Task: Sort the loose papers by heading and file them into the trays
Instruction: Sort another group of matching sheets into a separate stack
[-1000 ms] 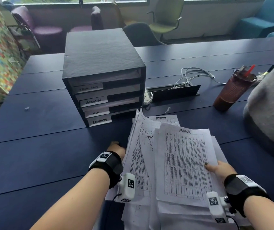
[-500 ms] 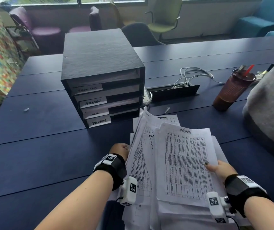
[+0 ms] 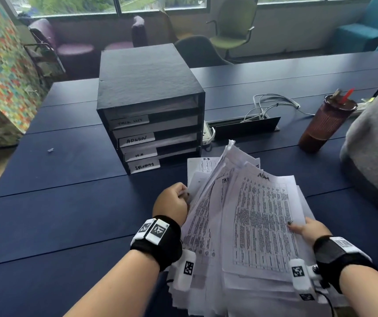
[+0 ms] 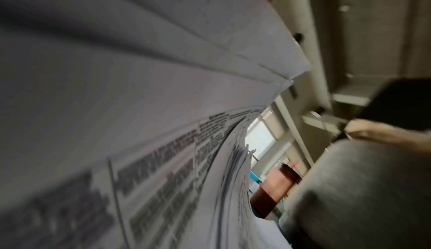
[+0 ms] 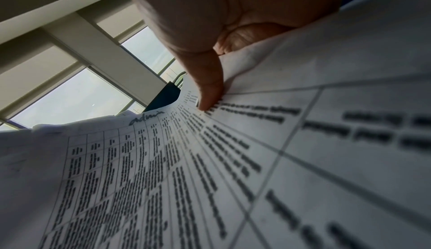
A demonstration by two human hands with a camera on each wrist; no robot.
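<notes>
Left hand [image 3: 172, 202] is curled round the paper stack's [image 3: 240, 225] left edge; right hand [image 3: 309, 229] pinches the Admin sheet [image 5: 163, 161], thumb on top, only clear from the right wrist.

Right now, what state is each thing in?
Papers: loose fanned stack, gripped on both sides.
Top sheet: headed Admin, unfiled.
Left hand: gripping the stack's left edge.
Right hand: thumb pinching the top sheet.
Trays: labelled, holding sheets.
Cup: upright, lidded, with straw.

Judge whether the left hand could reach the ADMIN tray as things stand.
Probably yes: bare table lies between the left hand and the ADMIN tray, but it grips the papers.
</notes>
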